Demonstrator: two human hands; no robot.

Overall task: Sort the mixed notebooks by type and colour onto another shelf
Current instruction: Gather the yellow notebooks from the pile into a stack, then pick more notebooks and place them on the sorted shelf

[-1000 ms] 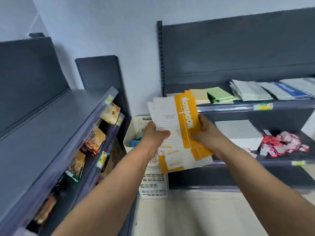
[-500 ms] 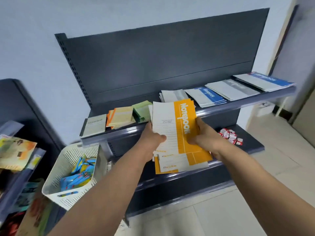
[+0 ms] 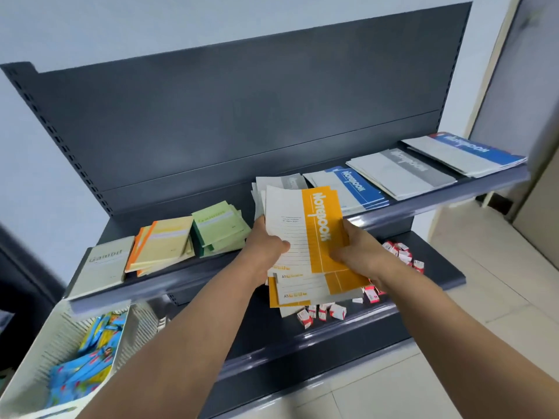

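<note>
1. Nearest me, down and left of the orange notebooks, a white slotted basket holds blue packets. I cannot read their print.
2. Both my forearms reach up to the orange notebooks, a fanned stack held in the air in front of the upper shelf. The top cover reads "Notebook" on its orange band, and the covers under it show "A5".
3. My left hand grips the stack's left edge, thumb curled onto the white half of the cover. My right hand clasps the right edge, thumb on the orange band.
4. Below the stack, small red and white boxes lie scattered on the lower shelf.
5. Left of the stack, the upper shelf carries green notebooks, then yellow notebooks with orange spines, then a grey notebook whose title is too blurred to read.
6. Just behind the stack lie grey covers. To its right are blue notebooks marked "Notebook", a larger grey pile and a larger blue pile.
7. Farthest back stands the dark grey back panel. Pale floor tiles spread to the stack's right.
</note>
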